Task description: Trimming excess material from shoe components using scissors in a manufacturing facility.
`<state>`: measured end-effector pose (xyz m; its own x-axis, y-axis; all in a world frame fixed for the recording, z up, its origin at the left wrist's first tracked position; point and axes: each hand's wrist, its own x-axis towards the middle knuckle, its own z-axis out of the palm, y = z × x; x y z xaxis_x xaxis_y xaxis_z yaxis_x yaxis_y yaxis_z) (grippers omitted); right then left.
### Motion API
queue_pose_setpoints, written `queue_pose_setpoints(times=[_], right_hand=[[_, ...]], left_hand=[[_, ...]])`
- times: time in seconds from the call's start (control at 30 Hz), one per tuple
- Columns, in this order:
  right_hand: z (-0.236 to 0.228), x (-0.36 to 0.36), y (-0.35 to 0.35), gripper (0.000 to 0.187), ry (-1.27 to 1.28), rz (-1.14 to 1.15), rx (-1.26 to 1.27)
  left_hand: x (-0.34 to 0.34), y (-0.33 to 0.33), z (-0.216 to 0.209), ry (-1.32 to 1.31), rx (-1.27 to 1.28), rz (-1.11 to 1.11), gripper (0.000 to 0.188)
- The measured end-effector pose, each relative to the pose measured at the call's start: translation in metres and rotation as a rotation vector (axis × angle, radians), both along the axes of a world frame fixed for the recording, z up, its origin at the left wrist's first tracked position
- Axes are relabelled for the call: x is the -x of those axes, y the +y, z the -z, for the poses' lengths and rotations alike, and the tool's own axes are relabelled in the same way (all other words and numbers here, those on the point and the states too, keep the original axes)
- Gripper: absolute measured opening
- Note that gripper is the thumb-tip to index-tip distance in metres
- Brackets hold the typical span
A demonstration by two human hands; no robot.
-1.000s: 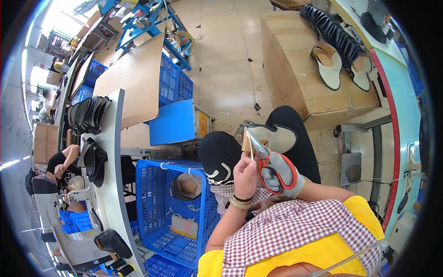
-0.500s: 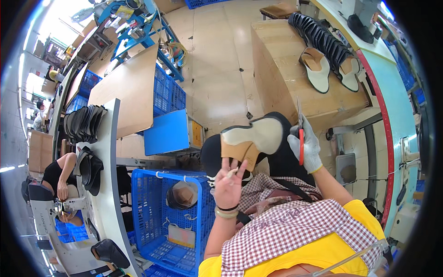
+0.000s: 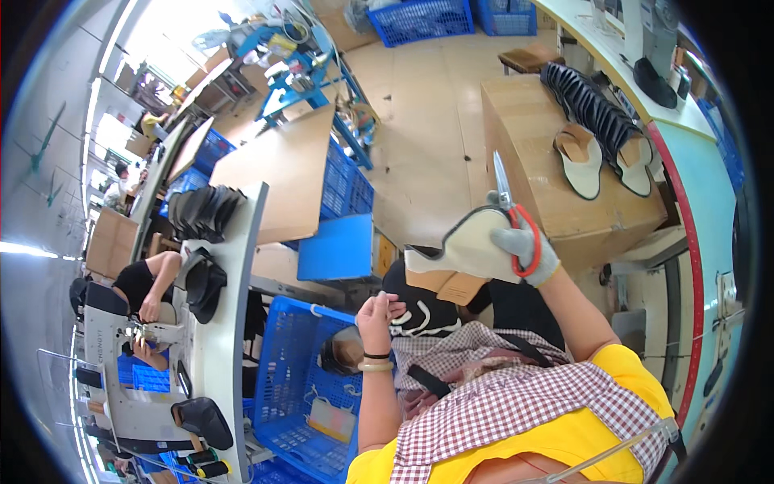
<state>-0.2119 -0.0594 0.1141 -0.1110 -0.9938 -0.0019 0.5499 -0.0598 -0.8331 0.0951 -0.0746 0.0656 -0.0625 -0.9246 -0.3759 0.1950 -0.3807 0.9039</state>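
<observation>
My gloved right hand (image 3: 548, 262) is closed around red-handled scissors (image 3: 501, 179), blades pointing up and away. The same hand pinches a cream-and-tan shoe upper (image 3: 474, 240) with a dark edge, held above my lap. Left of the upper, apart from it, my bare left hand (image 3: 374, 321) has its fingers curled together; whether anything small is in them is hidden. Black cloth and a checked apron (image 3: 492, 411) cover my lap.
A blue crate (image 3: 278, 302) holding a dark-and-tan piece stands left. On a cardboard box (image 3: 524, 133) at far right lie a cream upper (image 3: 580, 173) and a row of dark uppers (image 3: 582, 98). Another person's arm (image 3: 161, 278) works at a sewing machine (image 3: 109, 343) far left.
The shoe upper has gone from under my left fingers up to my right hand. My left hand has drawn back left, its spread fingers now curled. The view has turned somewhat.
</observation>
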Motion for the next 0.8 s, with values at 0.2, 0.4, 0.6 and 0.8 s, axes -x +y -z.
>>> queue_pose_setpoints(times=[0.2,0.4,0.6,0.8], right_hand=[[-0.042,0.001,0.007,0.063,-0.102,-0.056,0.089],[0.036,0.015,0.013,0.034,-0.139,-0.018,-0.063],[0.062,0.041,0.045,0.056,0.692,0.476,-0.37],[-0.01,0.057,0.07,0.046,1.011,0.856,-0.242]], left_hand=[[0.012,-0.021,0.03,-0.627,0.854,0.482,0.05],[0.078,0.011,-0.032,0.569,0.399,0.965,0.06],[0.136,0.016,-0.025,0.185,0.259,0.468,0.035],[0.143,-0.028,0.076,-0.755,0.556,0.472,0.032]])
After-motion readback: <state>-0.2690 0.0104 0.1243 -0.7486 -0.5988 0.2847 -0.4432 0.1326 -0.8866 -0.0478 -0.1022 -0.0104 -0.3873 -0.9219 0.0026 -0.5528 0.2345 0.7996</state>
